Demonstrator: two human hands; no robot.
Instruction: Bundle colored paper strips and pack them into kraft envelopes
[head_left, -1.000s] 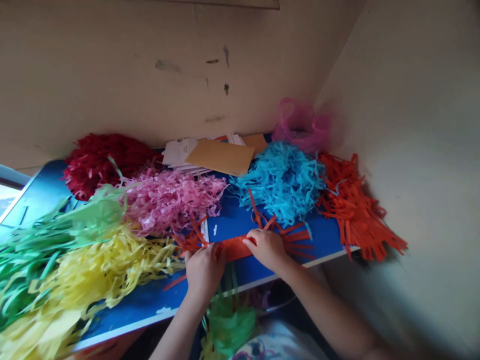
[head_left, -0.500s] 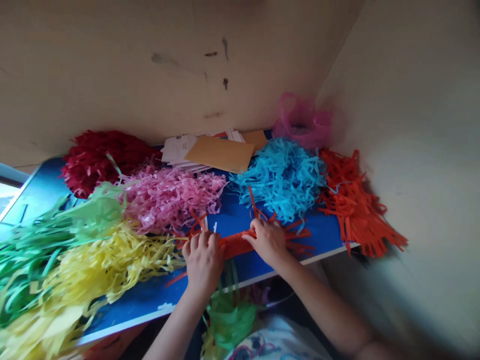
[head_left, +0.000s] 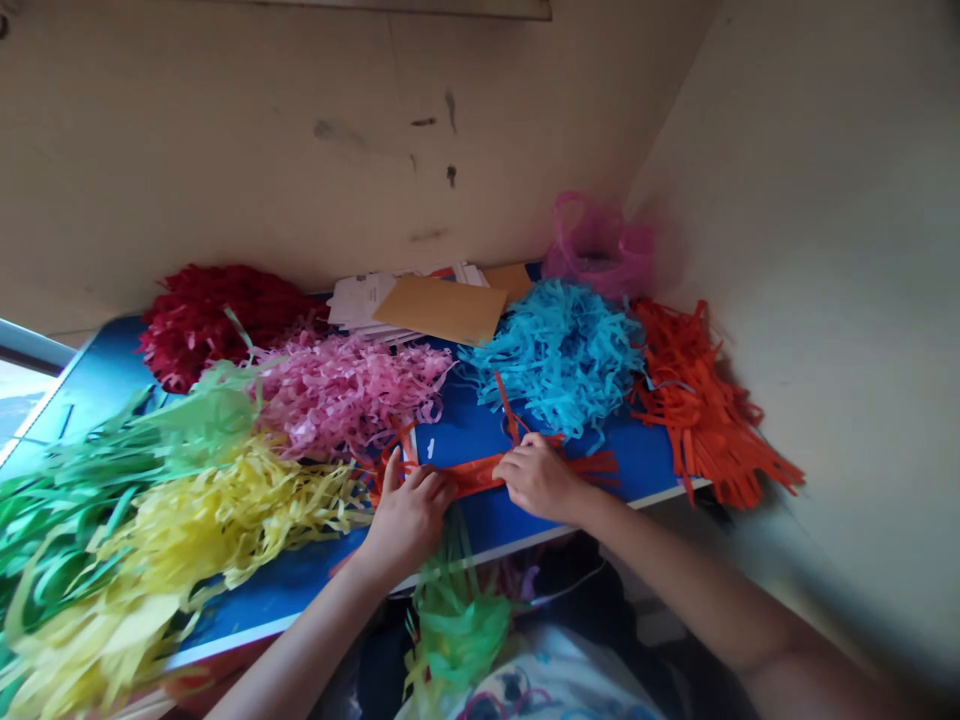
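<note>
An orange fringed paper strip [head_left: 478, 476] lies across the front part of the blue table, its cut fringes spreading out at both ends. My left hand [head_left: 411, 508] is on the strip's left part, some fingers bent over it and one finger stretched forward. On the right part, my right hand [head_left: 541, 482] pinches the paper with its fingers drawn together. Fingertips of both hands are partly hidden. Beyond my right hand is a heap of blue shredded paper [head_left: 559, 350]; pink shredded paper [head_left: 349, 390] and yellow shredded paper [head_left: 251, 510] lie beyond and left of my left hand.
Against the wall rest a brown envelope [head_left: 442, 308] on white papers, dark red shredded paper [head_left: 225, 320] and a pink plastic bag [head_left: 600, 255]. Orange fringed paper [head_left: 701, 410] overhangs the right edge. Green strips [head_left: 67, 530] cover the left side; light green paper [head_left: 461, 625] hangs near my lap.
My left hand has loosened and turned, with one finger now raised forward. My right hand has shifted slightly left along the orange strip. The view has tilted up a little.
</note>
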